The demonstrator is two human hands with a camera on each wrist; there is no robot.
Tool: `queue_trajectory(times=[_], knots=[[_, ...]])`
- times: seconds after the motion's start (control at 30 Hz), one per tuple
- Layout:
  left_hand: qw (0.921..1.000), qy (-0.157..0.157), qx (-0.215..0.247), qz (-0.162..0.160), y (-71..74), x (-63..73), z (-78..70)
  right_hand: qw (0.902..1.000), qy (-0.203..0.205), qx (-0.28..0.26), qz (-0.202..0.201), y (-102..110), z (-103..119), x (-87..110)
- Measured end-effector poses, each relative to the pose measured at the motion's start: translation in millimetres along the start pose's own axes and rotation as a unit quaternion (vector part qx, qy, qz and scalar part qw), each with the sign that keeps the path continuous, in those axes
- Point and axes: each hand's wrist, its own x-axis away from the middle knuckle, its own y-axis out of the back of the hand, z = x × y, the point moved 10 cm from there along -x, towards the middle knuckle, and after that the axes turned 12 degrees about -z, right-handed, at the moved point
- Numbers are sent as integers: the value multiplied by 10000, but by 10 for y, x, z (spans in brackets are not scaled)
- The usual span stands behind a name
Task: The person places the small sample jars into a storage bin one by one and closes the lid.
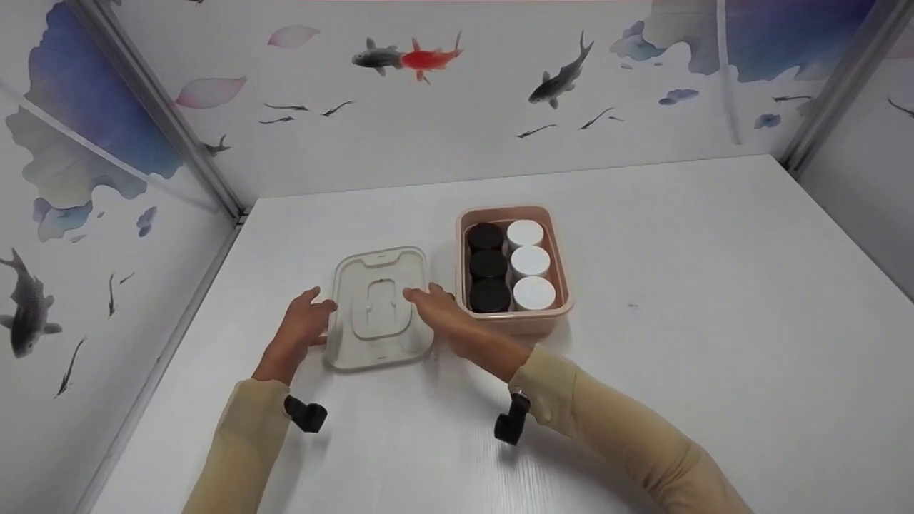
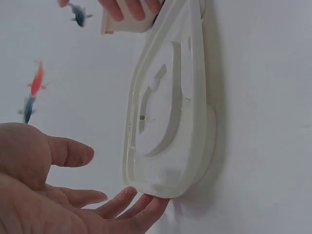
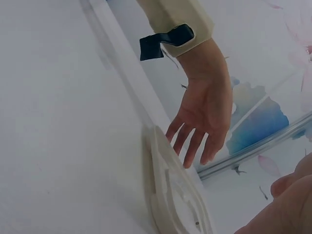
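Observation:
A whitish rectangular lid point(image 1: 357, 303) with a raised rim lies flat and close over the white table. My left hand point(image 1: 296, 334) is at its left side, fingers extended; the left wrist view shows the fingertips point(image 2: 127, 191) right at the lid's edge and the thumb held apart. My right hand point(image 1: 457, 323) is at the lid's right side, thumb spread over the lid in the head view, fingers point(image 2: 134, 7) loosely extended between lid and box. Beside it stands a pink box point(image 1: 521, 325) holding black-topped jars point(image 1: 488, 264) and white-topped jars point(image 1: 530, 261) in two rows.
The white table point(image 1: 685, 343) meets printed panels point(image 1: 457, 143) at the back and both sides, with metal posts point(image 1: 161, 107) at the corners. A small dark mark point(image 1: 633, 305) shows on the tabletop right of the box.

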Motion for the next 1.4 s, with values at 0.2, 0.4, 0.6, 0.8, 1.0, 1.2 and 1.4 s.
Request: queue_trajectory(times=[0.2,0.4,0.6,0.8,1.0,1.2,1.4], knots=[[9997,229,-109,66,-11,-76,37,9999,30,-132,-82,-22,-138,-88],[9990,401,40,195,-27,-150,68,9986,262,-85,-446,13,-186,-121],[9991,317,132,241,3,-168,66,9968,546,132,-575,-11,-211,-111],[9975,79,590,390,68,-132,-53,9965,655,172,-487,-15,-199,-82],[9970,-364,615,299,202,33,-280,9953,822,403,-305,-38,-113,-19],[9939,-966,525,116,290,260,-557,9965,829,-127,0,-21,42,27],[9916,-1125,635,-78,300,449,-711,9842,1005,-1328,595,-9,229,5]])
